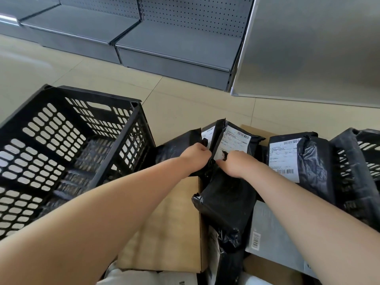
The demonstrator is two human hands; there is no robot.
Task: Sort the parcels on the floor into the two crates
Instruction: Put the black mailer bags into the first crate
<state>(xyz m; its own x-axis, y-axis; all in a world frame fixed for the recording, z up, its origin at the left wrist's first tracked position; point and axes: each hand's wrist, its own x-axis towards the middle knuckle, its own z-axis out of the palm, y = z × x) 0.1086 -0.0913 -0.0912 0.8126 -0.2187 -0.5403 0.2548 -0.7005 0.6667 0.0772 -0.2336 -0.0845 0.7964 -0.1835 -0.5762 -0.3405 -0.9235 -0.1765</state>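
Both my hands reach into a pile of parcels on the floor. My left hand [196,156] grips the edge of a black plastic mailer [178,147] lying beside the left crate. My right hand [236,164] pinches a black mailer with a white label [234,140] that stands tilted in the middle of the pile. A large black slotted crate [61,140] stands at the left, a few dark parcels dimly showing through its walls. A second black crate [362,171] is at the right edge, partly cut off.
Another black mailer with a white label [298,159] leans against the right crate. A black bag [226,204], a brown cardboard box [170,223], a grey box [273,233] and white parcels lie near me. Grey metal shelving [174,48] stands beyond the tiled floor.
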